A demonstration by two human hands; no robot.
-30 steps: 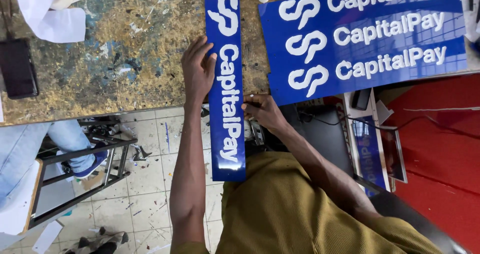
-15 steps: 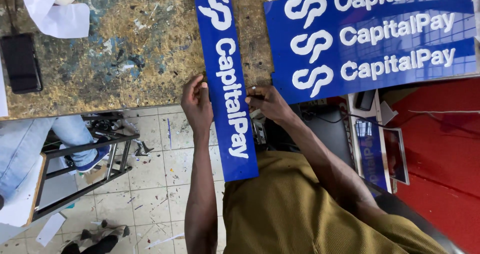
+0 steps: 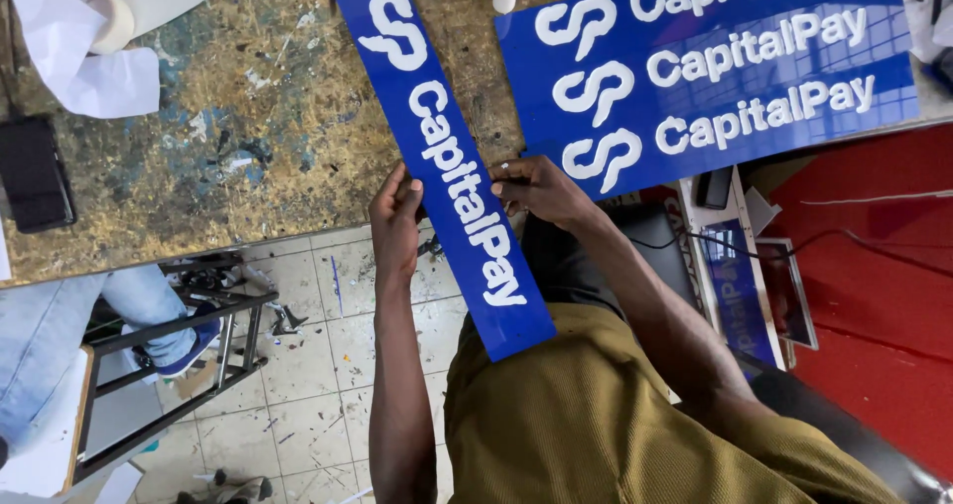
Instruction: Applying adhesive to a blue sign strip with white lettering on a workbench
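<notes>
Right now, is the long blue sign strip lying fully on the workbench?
No. The blue sign strip sticks out past the edge of the workbench toward the person, gripped by the left hand and right hand.

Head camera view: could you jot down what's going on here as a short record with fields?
Left hand: left hand grips the left edge of the long blue sign strip
Right hand: right hand holds the strip's right edge
Strip position: slanted, its upper part on the workbench, its lower end past the bench edge over the person's lap
Beside it: wide blue sign panel lying flat on the bench
Also on bench: crumpled white paper, dark flat device
Nearby: another person's jeans-clad leg
</notes>
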